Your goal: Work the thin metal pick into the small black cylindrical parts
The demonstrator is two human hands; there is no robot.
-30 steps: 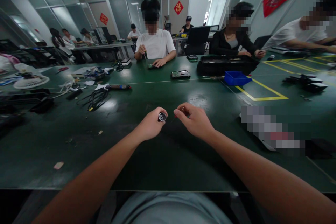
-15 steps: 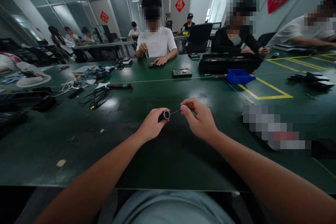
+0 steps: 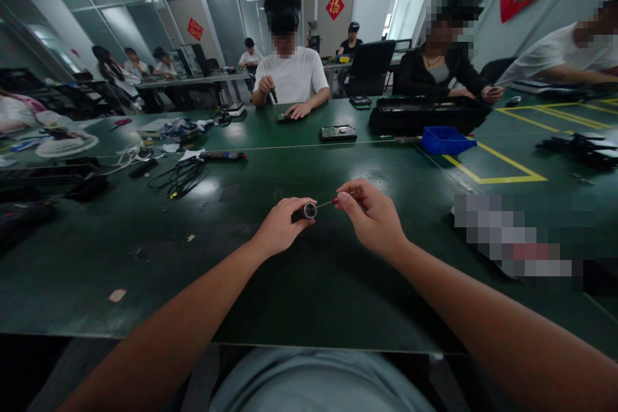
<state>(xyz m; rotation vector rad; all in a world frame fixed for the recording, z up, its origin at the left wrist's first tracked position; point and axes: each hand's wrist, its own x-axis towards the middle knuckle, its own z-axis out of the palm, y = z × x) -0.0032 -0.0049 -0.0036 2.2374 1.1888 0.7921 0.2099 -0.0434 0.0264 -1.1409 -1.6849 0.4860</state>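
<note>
Overhead, red wall hanging (image 3: pixel 335 6) with one Chinese character, hands below

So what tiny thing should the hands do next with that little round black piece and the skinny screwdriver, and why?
Probably ease the screwdriver tip a touch further into the open end of the small black cylinder. The left hand grips the cylinder with its opening turned toward the right hand, and the thin shaft already points at that opening, its tip right at the rim.
</note>
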